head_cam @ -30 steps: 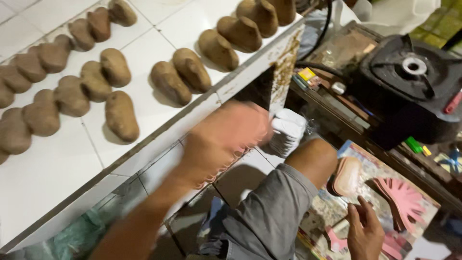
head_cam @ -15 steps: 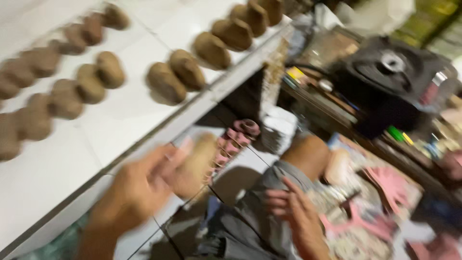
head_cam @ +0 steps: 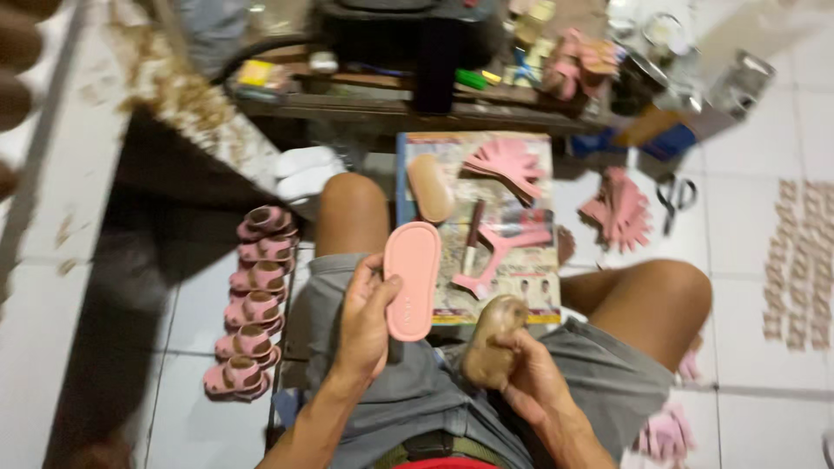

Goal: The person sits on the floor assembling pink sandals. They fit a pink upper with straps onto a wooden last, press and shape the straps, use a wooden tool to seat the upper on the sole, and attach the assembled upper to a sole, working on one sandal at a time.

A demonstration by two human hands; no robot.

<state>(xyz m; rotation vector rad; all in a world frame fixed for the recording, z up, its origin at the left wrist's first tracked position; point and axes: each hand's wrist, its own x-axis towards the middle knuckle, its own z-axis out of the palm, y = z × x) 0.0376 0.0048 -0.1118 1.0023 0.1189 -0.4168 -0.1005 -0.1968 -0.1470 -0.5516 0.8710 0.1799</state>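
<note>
Hands are both busy above the lap of a seated person in grey shorts [head_cam: 408,408]. The left hand [head_cam: 365,317] is closed around a flat pink oval shoe sole [head_cam: 412,280], with the thumb on its left edge and the fingers behind it — the sole stands almost upright, just over the left thigh. The right hand [head_cam: 530,378] grips a brown foot-shaped shoe last [head_cam: 488,340] from below; the last points up and to the left, and it is near the lower end of the sole, but I cannot tell if the two touch.

On the floor between the knees lies a printed paper sheet [head_cam: 504,287]. On it there are a tan insole piece [head_cam: 430,187], a small brush with a wooden handle [head_cam: 472,243] and pink cut strap pieces [head_cam: 508,165]. Left of the left knee stands a row of finished pink sandals [head_cam: 252,300] on the white tiles. Farther right — a pair of scissors [head_cam: 676,198] beside more pink pieces, and rows of small tan parts [head_cam: 804,260] on the floor.
</note>
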